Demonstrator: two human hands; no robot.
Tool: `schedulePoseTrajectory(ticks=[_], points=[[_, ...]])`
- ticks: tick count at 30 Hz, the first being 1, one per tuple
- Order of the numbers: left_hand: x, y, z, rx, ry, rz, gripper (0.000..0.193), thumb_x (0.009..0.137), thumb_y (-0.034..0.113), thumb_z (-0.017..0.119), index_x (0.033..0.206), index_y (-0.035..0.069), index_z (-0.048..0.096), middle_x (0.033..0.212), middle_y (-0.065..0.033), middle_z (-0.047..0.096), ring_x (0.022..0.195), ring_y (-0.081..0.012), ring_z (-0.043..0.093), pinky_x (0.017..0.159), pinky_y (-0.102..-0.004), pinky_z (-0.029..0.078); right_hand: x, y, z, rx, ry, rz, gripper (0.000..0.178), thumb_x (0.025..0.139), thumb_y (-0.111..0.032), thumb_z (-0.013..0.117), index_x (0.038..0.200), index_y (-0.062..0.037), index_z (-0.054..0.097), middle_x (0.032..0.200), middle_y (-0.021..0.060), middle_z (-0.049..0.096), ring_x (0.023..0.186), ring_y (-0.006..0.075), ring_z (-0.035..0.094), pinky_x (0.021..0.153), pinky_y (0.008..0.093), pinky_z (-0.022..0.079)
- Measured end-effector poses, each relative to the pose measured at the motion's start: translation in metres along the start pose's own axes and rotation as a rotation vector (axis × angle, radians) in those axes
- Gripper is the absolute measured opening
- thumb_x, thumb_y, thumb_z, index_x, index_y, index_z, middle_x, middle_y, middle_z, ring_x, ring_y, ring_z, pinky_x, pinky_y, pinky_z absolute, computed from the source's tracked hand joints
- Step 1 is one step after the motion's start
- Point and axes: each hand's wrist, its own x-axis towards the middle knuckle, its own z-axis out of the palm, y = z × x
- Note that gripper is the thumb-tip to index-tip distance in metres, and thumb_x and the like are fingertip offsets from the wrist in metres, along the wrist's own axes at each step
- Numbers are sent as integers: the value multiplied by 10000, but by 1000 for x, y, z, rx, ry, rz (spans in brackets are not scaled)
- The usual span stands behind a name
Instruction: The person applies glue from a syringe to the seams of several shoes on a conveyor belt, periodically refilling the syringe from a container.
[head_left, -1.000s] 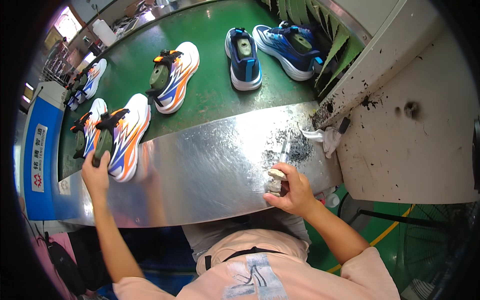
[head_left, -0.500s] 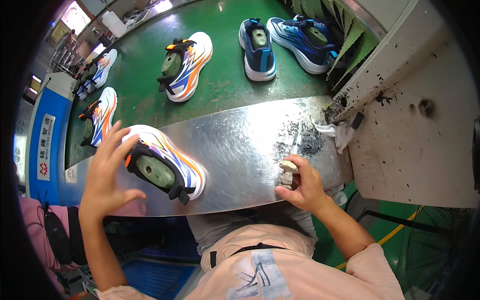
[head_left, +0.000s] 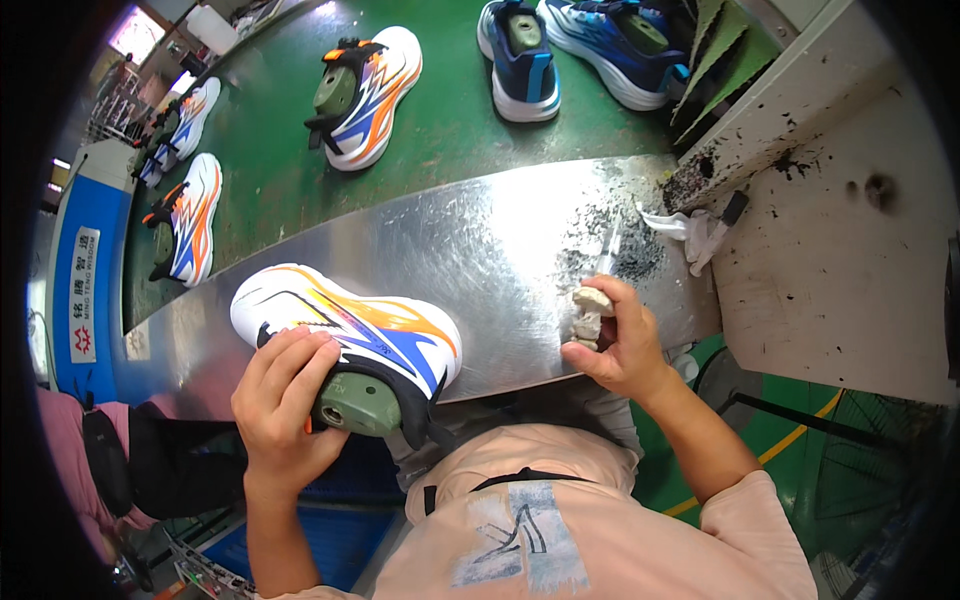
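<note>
My left hand [head_left: 285, 405] is closed on a white sneaker [head_left: 395, 320] with orange and blue stripes, gripping it around the tongue and collar. The sneaker lies tilted at the near edge of the metal ledge, toe to the left, and a green shoe last [head_left: 365, 402] fills its opening. To the right, my right hand [head_left: 630, 345] pinches a lumpy off-white block [head_left: 590, 318] between thumb and fingers, above the ledge and apart from the sneaker. What the block is made of does not show.
Beyond the metal ledge [head_left: 480, 240] runs a green belt [head_left: 270, 120] carrying another white sneaker [head_left: 370, 100], more at the left, and blue sneakers [head_left: 525, 65] at the back. A stained panel [head_left: 830, 250] bounds the right, beside a white cloth [head_left: 690, 235]. Someone in pink [head_left: 65, 450] is at the left.
My left hand has gone from spread beside the sneaker to closed on it. The sneaker has turned, its opening now facing me. My right hand still holds the block; the whole view has shifted slightly.
</note>
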Motion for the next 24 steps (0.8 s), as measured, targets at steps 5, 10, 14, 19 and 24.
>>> schedulePoseTrajectory(ticks=[5,10,14,19,24], points=[[-9,4,1,36,23,-29,504,526,33,728,1024,39,646,1035,-106,650,1011,-325,610,885,-424,501,-3,3,5,74,23,47,643,755,-317,789,1236,-51,454,859,79,611,652,146,593,581,262,490],[-1,1,-3,20,2,-17,518,521,39,742,1029,32,642,1035,-107,651,1008,-325,611,883,-421,502,-2,3,7,79,29,39,652,777,-349,772,1255,-54,440,840,58,592,633,112,550,548,249,457],[5,-2,-3,-6,-19,-16,518,516,50,751,1022,23,641,1026,-113,652,999,-326,613,877,-422,504,-2,4,8,84,38,26,656,783,-350,766,1265,-55,432,840,53,585,629,101,533,540,242,443],[12,-5,-1,-9,-48,-11,519,522,82,769,1021,22,639,1029,-106,651,995,-318,613,866,-416,502,-3,7,7,97,29,42,660,789,-348,761,1275,-54,425,842,48,579,601,93,494,521,230,410],[12,-4,-4,-24,-59,-17,523,529,80,767,1035,30,643,1038,-102,652,1012,-313,609,871,-410,498,-4,4,4,100,36,70,652,801,-352,748,1280,-53,422,851,36,578,593,83,473,515,216,385]])
